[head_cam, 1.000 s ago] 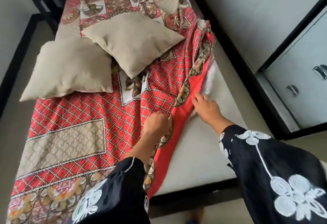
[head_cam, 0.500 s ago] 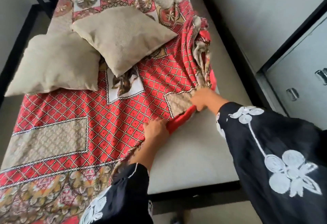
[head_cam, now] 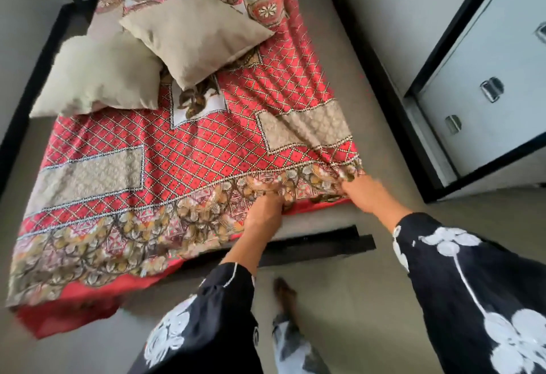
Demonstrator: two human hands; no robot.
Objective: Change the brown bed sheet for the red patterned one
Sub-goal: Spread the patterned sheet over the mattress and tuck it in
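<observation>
The red patterned sheet point(head_cam: 189, 163) lies spread over the mattress point(head_cam: 364, 113), whose right side shows bare. The left hand point(head_cam: 264, 206) and the right hand point(head_cam: 365, 193) both have their fingers curled tight into the bunched floral border at the foot, near the right corner. Two beige pillows point(head_cam: 192, 39) weigh the cloth down, so a hard tug would likely drag them askew or skew the sheet, leaving the left side short.
</observation>
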